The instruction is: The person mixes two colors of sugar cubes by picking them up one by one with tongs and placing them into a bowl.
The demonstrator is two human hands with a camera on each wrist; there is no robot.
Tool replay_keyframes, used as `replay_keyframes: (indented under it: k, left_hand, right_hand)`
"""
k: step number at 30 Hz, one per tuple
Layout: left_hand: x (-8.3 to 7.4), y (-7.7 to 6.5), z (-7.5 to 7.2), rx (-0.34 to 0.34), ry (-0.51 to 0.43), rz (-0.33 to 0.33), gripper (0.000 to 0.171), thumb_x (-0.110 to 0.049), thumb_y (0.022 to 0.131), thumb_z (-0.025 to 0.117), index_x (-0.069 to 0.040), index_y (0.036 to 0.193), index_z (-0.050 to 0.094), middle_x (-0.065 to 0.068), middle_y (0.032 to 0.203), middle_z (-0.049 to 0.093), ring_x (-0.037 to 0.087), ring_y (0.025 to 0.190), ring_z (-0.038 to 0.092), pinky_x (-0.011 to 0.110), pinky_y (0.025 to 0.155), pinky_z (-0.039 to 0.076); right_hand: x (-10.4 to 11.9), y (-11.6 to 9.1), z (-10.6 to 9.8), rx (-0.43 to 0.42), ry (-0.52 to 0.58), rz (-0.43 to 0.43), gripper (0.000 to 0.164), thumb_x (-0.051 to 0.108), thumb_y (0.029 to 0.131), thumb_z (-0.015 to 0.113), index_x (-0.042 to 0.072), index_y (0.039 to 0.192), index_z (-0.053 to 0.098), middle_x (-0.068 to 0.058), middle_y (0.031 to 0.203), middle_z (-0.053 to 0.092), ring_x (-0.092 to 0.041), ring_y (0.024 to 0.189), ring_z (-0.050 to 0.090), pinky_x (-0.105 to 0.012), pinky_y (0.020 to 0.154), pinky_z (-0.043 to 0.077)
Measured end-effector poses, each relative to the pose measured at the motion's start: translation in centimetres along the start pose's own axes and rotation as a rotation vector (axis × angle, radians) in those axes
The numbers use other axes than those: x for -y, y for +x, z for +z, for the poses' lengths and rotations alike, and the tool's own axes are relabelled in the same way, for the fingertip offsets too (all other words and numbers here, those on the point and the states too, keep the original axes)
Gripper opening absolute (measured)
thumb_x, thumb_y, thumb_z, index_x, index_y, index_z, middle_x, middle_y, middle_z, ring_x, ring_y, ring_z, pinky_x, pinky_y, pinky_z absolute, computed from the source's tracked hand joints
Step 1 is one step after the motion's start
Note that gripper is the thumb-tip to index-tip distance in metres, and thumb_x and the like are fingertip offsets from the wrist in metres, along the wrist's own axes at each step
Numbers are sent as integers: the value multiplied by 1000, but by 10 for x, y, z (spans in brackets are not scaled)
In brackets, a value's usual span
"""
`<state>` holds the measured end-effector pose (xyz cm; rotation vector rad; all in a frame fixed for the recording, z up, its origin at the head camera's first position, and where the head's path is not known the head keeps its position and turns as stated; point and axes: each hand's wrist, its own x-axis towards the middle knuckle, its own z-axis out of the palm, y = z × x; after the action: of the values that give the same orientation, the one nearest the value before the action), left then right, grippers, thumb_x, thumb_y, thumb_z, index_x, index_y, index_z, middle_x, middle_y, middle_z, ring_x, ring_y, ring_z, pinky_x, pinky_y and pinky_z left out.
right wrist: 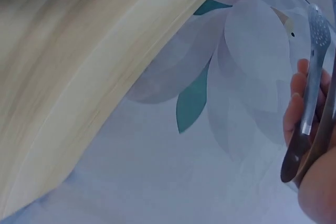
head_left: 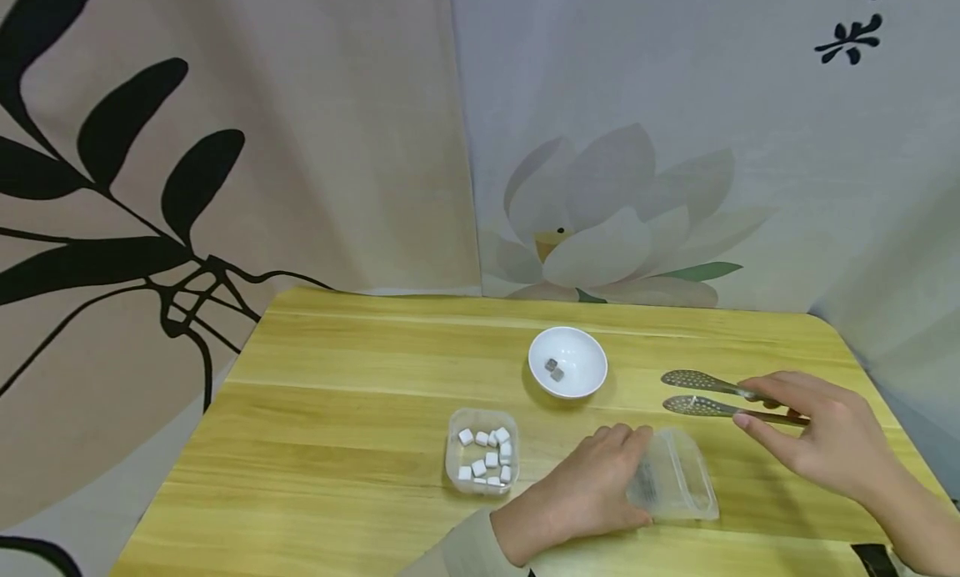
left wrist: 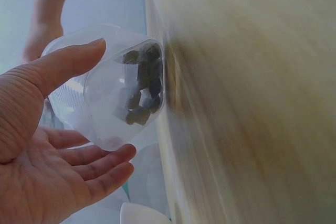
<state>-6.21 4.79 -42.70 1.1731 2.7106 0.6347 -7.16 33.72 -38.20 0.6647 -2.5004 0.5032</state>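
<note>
In the head view my left hand [head_left: 581, 485] holds a clear plastic container [head_left: 678, 481] tipped with its rim toward the right. Its thumb and fingers are on opposite sides of the container, and dark cubes [left wrist: 142, 85] show through the base in the left wrist view, gathered at the table side. My right hand [head_left: 832, 435] grips metal tongs [head_left: 701, 406] with perforated ends, held apart and pointing left above the table. A white bowl [head_left: 596, 373] with two small grey cubes [head_left: 554, 369] stands beyond the left hand.
A second clear container [head_left: 453, 460], with several white cubes [head_left: 491, 459] in it, stands left of the left hand. The wooden table [head_left: 337, 410] backs onto a hanging printed cloth [head_left: 375, 143]. A black strap [head_left: 873, 558] shows at the right forearm.
</note>
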Motion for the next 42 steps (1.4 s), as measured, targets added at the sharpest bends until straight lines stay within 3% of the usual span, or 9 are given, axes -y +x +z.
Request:
replay_keyframes:
  k: [5,11,23,37,42]
  left_hand:
    - [0,1,1,-10,-3,2,77,-40,73,96,-11,130,54,-6,109,58,4,94,50,15,84,45]
    - [0,1,1,-7,0,-2,77,-40,73,96,-11,129,53,-6,108,57,4,93,50,15,83,45]
    - [-1,-1,1,-13,22,-2,77,-42,74,96,-12,131,53,-6,109,58,4,94,50,15,83,45]
    - [-2,0,1,1,15,1,79,-43,75,95,-12,134,53,-6,112,57,4,96,50,14,84,44]
    - [-2,0,1,7,-13,1,77,-41,76,95,-11,133,52,-6,112,56,4,98,49,14,86,44]
  right_hand:
    - [-3,-17,-13,-9,15,-8,41,22,62,96,15,99,79,6,88,72,5,75,56,-13,56,43]
    - [-5,-36,-20,-8,15,12,45,25,57,98,15,97,79,12,89,72,11,77,54,-13,54,43]
    - [2,-51,-12,72,-57,14,51,22,50,99,24,96,77,13,89,72,2,70,60,-13,55,45]
    - [12,-48,8,92,-12,-83,43,28,54,99,25,93,79,17,91,71,-3,72,67,-15,62,50]
    - [11,-47,15,77,24,-139,35,40,66,96,24,92,79,19,90,70,-6,74,69,-15,65,51]
